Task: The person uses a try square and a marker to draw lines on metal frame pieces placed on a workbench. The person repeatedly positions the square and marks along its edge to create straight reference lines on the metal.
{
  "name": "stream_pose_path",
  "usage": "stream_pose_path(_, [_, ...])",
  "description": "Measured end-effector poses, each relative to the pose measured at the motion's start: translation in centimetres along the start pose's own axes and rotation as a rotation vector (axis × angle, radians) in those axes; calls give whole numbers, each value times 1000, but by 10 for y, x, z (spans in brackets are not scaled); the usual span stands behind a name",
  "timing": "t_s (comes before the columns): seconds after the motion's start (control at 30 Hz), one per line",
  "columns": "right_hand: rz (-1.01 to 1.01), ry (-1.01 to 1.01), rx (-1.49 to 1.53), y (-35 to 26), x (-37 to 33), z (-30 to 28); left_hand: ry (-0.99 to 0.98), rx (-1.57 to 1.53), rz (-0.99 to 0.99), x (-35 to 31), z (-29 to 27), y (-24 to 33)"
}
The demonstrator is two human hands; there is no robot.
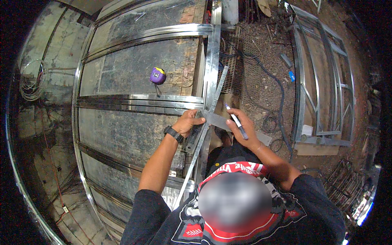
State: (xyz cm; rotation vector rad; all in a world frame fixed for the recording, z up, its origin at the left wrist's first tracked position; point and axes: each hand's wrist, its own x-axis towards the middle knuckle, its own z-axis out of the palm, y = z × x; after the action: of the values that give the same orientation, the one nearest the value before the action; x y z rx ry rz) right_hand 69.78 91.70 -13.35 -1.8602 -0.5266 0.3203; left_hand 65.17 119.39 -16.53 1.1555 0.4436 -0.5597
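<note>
Near the middle, my left hand [190,122] is closed around the dark stock of a metal square [195,132] at the frame's right edge, thumb pressed on top. The square's grey blade [218,121] reaches right, toward my other hand. A long thin metal strip [220,83] runs slantwise beneath the square, past the frame's edge. My right hand [245,126] grips a white marker pen [235,119] with a purple end, its fingers beside the blade. A purple and yellow tape measure [157,75] lies on the dark board, beyond my left hand.
A shiny metal tube frame [143,100] with several crossbars lies over a dark board [130,73]. To the right, another metal frame [300,77] rests on the ground by a dark cable [277,79] and a blue object [291,76]. Coiled wire [32,81] hangs at far left.
</note>
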Motion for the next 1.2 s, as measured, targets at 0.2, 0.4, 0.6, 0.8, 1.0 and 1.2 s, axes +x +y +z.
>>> stream_pose_path(0.2, [-82, -50, -81, 19, -9, 8, -18, -56, -43, -2, 1, 2])
stream_pose_path(0.4, [-200, -113, -197, 30, -14, 11, -36, -81, -35, -3, -3, -1])
stream_pose_path(0.6, [-195, -141, -204, 31, -16, 12, -51, -95, -42, -1, -6, -2])
stream_pose_path(0.8, [-200, -151, -218, 30, -17, 11, -57, -98, -54, -1, -6, -3])
stream_pose_path(1.0, [-167, -66, -103, 23, -13, 10, -31, -115, -50, -3, -3, -5])
stream_pose_path(1.2, [-171, -57, -110, 19, -9, 8, -27, -95, -2, -5, 1, -5])
